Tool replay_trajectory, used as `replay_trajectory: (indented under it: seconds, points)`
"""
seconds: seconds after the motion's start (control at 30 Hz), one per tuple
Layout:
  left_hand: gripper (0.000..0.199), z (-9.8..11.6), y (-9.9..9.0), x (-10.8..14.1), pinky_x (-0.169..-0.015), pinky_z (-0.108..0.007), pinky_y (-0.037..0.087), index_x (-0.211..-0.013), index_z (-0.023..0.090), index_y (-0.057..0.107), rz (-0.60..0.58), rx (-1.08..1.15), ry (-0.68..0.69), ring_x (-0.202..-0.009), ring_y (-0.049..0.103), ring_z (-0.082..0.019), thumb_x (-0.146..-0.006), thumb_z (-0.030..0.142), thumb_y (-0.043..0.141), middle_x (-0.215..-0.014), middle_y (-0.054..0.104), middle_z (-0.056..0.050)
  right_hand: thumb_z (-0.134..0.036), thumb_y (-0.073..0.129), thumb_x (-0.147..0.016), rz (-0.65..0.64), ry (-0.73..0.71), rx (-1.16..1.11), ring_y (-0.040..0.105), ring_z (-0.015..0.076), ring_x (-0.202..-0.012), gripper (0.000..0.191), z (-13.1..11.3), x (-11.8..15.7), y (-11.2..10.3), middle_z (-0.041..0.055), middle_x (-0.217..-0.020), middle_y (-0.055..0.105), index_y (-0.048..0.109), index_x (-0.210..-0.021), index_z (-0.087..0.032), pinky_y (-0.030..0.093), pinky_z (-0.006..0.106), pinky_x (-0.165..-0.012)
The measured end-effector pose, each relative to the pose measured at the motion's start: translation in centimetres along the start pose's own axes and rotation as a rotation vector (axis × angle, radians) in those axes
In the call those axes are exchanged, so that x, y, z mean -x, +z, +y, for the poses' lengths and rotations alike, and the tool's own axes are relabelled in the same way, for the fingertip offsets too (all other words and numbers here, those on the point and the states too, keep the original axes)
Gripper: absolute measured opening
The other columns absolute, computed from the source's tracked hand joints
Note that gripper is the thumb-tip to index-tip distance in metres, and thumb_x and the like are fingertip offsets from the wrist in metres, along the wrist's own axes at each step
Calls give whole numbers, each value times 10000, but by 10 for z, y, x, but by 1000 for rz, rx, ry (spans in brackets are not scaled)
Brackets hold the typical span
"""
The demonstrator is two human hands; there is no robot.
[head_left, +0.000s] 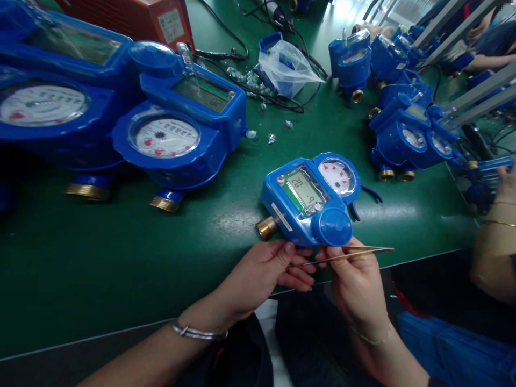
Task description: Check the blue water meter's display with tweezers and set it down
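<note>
A blue water meter point(282, 217) lies on the green table in front of me. Its lit display, round white dial and brass threaded end face up. My right hand point(357, 271) is closed around slim gold tweezers point(363, 252), at the meter's near edge. Close beside it, my left hand point(268, 269) has thumb and forefinger pressed together just below the meter's near side. What those fingers pinch, if anything, is hidden. Two dark blue curved handles point(371, 194) stick out from behind the meter's dial; the rest of that tool is covered.
Large blue meters point(177, 172) stand at left, with more meters point(403, 134) at right. A plastic bag point(288, 67) sits among small clear pieces point(250, 78) and black cables. An orange-red box point(133, 21) is behind. A co-worker's arm point(497, 236) reaches in at right.
</note>
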State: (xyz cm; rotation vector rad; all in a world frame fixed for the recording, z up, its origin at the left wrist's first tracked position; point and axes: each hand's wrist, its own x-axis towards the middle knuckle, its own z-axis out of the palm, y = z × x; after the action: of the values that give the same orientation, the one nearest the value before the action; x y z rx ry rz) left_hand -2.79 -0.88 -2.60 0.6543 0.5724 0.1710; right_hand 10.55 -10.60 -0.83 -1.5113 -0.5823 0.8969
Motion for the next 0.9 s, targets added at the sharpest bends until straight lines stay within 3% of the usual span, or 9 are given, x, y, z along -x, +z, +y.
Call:
replay_trajectory:
  seconds: [0.37, 0.7, 0.9]
  points:
    - [319, 6, 2, 0, -595, -238, 559, -965, 92, 644, 0, 8, -27, -659, 677, -165, -919, 361, 479, -844, 695, -118, -287, 649, -834, -71, 177, -234, 601, 84, -657, 124, 13, -3, 2, -18, -712, 637, 630, -784, -175, 489, 212, -653]
    - [334, 4, 3, 6, -605, -214, 554, -956, 98, 662, -20, 102, -49, -666, 675, -153, -907, 386, 500, -828, 690, -100, -258, 630, -849, -73, 137, -347, 581, 66, -641, 75, 15, 3, 2, -30, -710, 622, 628, -807, -196, 477, 190, -637]
    - [282, 13, -3, 15, -602, -219, 550, -944, 106, 648, 90, 104, -62, -653, 676, -158, -905, 351, 514, -813, 706, -108, -298, 656, -821, 2, 54, -293, 559, 83, -624, 109, 14, 3, -11, -22, -675, 595, 634, -820, -191, 427, 201, -584]
